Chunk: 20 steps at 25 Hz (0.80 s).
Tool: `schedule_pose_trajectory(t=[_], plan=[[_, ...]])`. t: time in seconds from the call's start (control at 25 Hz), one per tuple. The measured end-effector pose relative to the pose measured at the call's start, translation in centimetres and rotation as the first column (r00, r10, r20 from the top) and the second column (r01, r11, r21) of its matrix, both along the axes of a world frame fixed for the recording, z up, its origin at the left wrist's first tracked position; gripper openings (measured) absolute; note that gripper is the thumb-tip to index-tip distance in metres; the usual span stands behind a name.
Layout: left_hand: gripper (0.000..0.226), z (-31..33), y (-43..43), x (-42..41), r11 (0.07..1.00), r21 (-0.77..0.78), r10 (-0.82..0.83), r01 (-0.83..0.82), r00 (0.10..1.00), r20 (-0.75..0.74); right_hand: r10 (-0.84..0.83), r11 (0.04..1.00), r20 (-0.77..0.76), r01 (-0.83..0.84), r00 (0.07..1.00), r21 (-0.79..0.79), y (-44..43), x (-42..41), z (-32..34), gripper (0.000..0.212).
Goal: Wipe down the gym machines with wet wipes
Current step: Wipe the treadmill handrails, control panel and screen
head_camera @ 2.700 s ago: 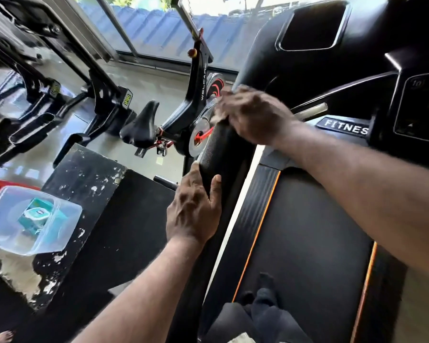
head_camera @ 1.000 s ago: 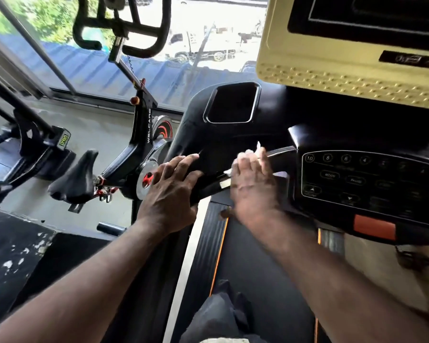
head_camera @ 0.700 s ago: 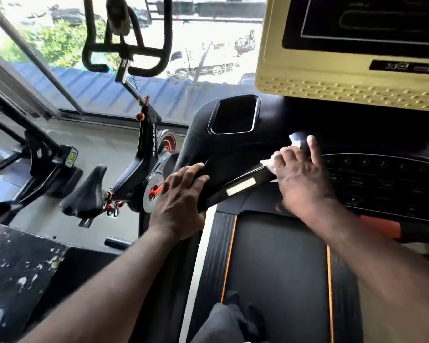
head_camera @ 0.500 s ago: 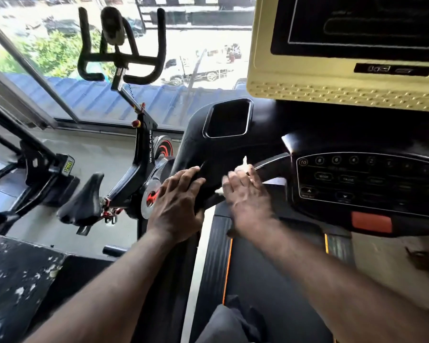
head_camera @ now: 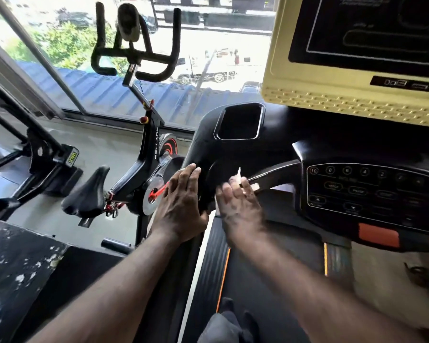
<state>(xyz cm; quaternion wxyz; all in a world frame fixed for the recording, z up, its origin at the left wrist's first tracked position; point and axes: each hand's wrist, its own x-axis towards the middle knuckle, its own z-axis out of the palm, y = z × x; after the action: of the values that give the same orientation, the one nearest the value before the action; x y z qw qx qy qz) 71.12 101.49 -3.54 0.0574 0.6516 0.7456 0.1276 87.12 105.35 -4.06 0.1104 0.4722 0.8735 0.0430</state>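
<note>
Left hand, fingers flat, braces on treadmill shroud; right hand grips wet wipe against handlebar, left of keypad.

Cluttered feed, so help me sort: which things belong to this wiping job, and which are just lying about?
Job: wipe, right hand holding it, left hand on the side rail, handlebar being wiped.
Lying about: exercise bike, button panel, yellow screen, scuffed black box.

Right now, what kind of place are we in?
Most likely a gym. A treadmill with a button console is underfoot, a spin bike stands by the window, and the right hand holds a wet wipe against the treadmill's handrail.
</note>
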Motion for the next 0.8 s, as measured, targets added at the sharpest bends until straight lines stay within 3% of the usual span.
schedule_pose_trajectory(t=[0.08, 0.16, 0.28, 0.4, 0.52, 0.6, 0.8], plan=[[0.096, -0.2, 0.0, -0.1, 1.000, 0.011, -0.007, 0.007, 1.000, -0.002, 0.087, 0.996, 0.069, -0.086, 0.994, -0.016, -0.3, -0.8, -0.1, 0.066], [0.099, -0.1, -0.1, -0.2, 1.000, -0.011, 0.001, -0.001, 1.000, -0.012, 0.064, 0.998, 0.154, -0.064, 0.986, -0.007, 2.5, 2.6, 1.5, 0.068], [0.103, 0.2, -0.1, -0.1, 0.999, -0.030, 0.013, -0.014, 1.000, -0.010, -0.088, 0.994, 0.203, 0.072, 0.975, 0.086, 7.4, 9.1, 5.3, 0.103], [0.104, 0.3, 0.0, 0.0, 1.000, -0.024, 0.020, -0.020, 1.000, 0.007, -0.045, 0.998, 0.309, 0.055, 0.950, -0.023, 9.2, 9.2, 6.9, 0.124], [0.104, 0.5, 0.1, 0.0, 0.999, -0.036, 0.024, -0.023, 1.000, 0.017, -0.051, 0.935, 0.335, 0.163, 0.941, -0.315, 10.9, 5.1, 8.7, 0.114], [0.105, 0.5, 0.3, 0.2, 0.999, -0.032, 0.030, -0.030, 0.999, -0.016, 0.027, 0.875, 0.325, 0.134, 0.945, -0.465, 11.0, 1.9, 8.8, 0.099], [0.099, 0.3, 0.4, 0.2, 0.999, -0.012, 0.032, -0.032, 0.999, 0.010, 0.219, 0.852, 0.272, -0.048, 0.937, -0.521, 7.5, -4.9, 4.6, 0.083]])
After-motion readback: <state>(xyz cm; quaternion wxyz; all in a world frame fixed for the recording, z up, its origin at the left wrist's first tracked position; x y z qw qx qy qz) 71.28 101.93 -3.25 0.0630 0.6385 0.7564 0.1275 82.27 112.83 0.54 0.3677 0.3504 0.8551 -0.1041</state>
